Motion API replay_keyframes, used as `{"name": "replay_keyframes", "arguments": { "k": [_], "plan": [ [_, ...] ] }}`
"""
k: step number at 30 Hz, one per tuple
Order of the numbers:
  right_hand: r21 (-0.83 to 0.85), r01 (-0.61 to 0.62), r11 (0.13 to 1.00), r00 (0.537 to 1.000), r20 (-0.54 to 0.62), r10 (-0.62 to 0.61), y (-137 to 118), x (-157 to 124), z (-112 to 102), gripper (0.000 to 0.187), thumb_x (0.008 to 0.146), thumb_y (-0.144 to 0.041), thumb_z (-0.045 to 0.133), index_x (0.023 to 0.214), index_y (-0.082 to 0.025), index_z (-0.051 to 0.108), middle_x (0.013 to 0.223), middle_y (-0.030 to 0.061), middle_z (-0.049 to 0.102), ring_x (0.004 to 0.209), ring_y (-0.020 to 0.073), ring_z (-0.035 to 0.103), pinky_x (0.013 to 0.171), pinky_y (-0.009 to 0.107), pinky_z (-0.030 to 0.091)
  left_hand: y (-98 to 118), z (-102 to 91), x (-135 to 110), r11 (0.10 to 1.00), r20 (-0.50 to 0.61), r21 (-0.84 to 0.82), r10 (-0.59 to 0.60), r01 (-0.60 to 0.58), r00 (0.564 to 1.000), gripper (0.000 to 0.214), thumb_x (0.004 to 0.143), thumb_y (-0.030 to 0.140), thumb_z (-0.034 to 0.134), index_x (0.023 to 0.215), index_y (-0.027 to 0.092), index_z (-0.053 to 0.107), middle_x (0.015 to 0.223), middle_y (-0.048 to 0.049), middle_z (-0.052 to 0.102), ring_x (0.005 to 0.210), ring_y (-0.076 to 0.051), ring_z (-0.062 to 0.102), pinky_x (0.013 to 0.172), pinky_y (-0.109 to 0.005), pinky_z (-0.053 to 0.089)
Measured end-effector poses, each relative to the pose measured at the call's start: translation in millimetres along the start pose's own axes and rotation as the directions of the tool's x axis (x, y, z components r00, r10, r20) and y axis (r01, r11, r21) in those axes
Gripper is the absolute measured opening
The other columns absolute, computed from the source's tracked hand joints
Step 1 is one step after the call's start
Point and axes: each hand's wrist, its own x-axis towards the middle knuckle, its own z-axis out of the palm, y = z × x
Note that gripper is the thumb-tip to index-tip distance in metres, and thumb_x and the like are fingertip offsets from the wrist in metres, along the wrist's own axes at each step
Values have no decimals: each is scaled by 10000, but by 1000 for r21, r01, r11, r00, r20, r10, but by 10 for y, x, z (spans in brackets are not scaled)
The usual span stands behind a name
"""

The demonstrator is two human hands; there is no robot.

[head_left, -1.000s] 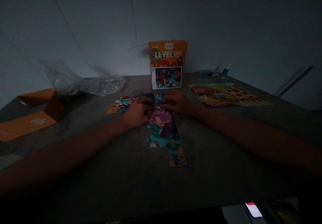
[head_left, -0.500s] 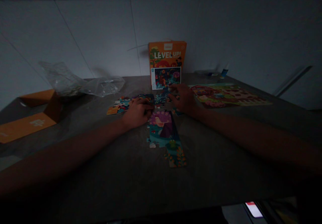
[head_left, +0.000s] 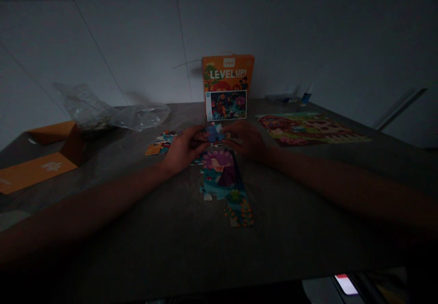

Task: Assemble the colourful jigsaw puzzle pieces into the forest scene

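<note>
Between my two hands is a blue puzzle piece (head_left: 214, 133), held up over the loose pieces. My left hand (head_left: 186, 148) pinches its left side, and the fingers of my right hand (head_left: 247, 141) close on its right side. Loose puzzle pieces (head_left: 160, 143) lie heaped by my left hand, partly hidden behind it. Nearer to me lies a joined section of puzzle (head_left: 222, 176) with a pink bird, a purple shape and a frog. Its left edge is uneven. The dim light blurs small details.
An orange puzzle box (head_left: 227, 74) stands against the wall with a picture card (head_left: 226, 105) leaning on it. A farm puzzle (head_left: 310, 128) lies at right. Clear plastic bags (head_left: 142, 116) and an open orange box part (head_left: 37, 167) are at left. A phone (head_left: 346, 285) glows below the table edge.
My right hand has moved left and a little nearer with the blue piece. My left hand has risen from the loose pieces to meet it, and both now grip the piece.
</note>
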Motion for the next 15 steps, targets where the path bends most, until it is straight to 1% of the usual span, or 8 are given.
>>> {"name": "replay_keyframes", "arguments": {
  "k": [2,5,7,10,12,14,15],
  "plan": [
    [6,-21,1000,1000,-7,21,33,-12,3,277,998,-406,617,1199,-219,653,1038,61,747,985,210,701,905,390,580,-4,-5,-6,999,-33,30,11,-10,999,481,893,331,693,1339,174,606,987,-67,757,901,-224,731,840,-359,613],
    [28,16,999,1000,-27,-15,62,-21,8,280,991,-384,632,1216,-220,647,1048,64,747,984,212,700,904,387,576,0,-6,-20,995,-49,91,44,-39,998,464,898,306,701,1342,197,618,966,-51,757,927,-220,726,906,-367,596],
    [20,17,1000,1000,-18,-17,61,-20,9,274,993,-390,624,1209,-223,649,1038,60,747,972,212,701,895,383,572,2,-3,-26,994,-49,99,57,-52,997,459,903,301,700,1345,203,619,954,-44,754,926,-220,724,921,-372,591],
    [-29,-31,999,999,37,32,36,-7,7,256,994,-403,608,1167,-223,664,1025,64,747,978,227,698,906,399,556,-12,11,-22,994,-47,92,66,-62,997,469,911,322,692,1355,199,608,972,-55,749,951,-231,720,913,-378,593],
    [-72,-66,995,995,64,71,12,15,1,243,993,-378,601,1155,-210,669,1047,79,747,1014,244,692,936,415,539,-33,25,-14,994,-49,88,67,-62,997,502,910,324,682,1383,192,579,988,-64,745,981,-241,712,909,-386,594],
    [-131,-120,984,988,82,132,-7,45,-8,225,990,-329,590,1149,-191,668,1076,97,745,1044,257,685,951,418,528,-55,39,-4,994,-55,102,54,-49,997,525,908,309,661,1404,178,549,1009,-74,739,1000,-245,700,908,-395,592],
    [-171,-163,972,979,94,181,-12,62,-13,212,986,-303,585,1139,-182,670,1084,106,744,1049,264,683,949,416,526,-63,44,0,992,-59,121,45,-37,997,518,907,299,647,1399,170,547,1016,-78,736,999,-245,694,906,-398,590]
  ]
}}
